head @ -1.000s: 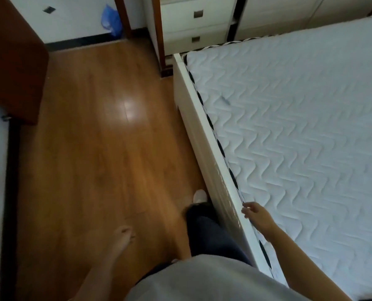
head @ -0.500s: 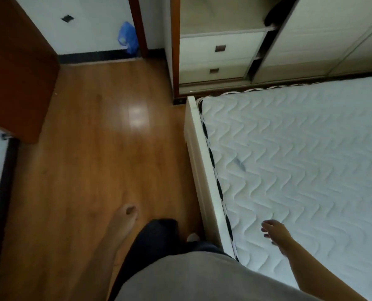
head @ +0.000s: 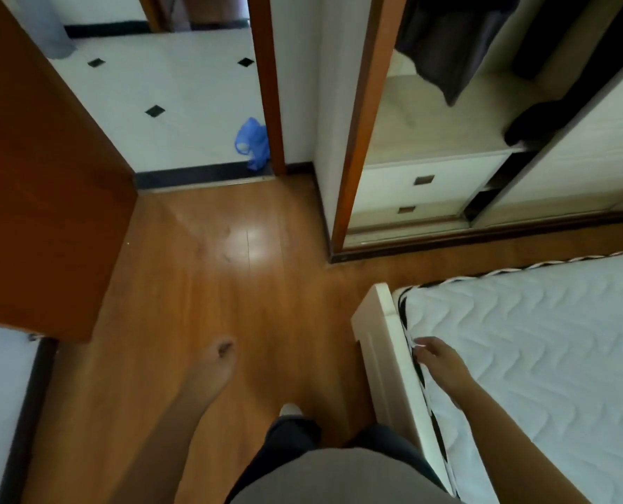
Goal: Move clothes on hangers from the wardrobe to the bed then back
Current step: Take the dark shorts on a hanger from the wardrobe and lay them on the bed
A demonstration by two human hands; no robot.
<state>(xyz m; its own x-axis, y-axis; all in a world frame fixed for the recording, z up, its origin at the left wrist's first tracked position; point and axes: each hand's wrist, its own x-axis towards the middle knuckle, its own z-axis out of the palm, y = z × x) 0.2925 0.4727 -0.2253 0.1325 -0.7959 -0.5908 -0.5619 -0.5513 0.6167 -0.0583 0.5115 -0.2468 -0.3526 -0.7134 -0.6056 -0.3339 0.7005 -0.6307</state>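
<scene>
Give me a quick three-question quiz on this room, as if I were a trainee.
1. True or false: clothes lie on the visible part of the mattress.
2. What lies on the tiled floor beyond the doorway? A) a blue plastic bag B) a shoe C) a hanger
3. Fill in: dark garments hang inside the open ____.

Key: 1 false; 2 A; 3 wardrobe.
</scene>
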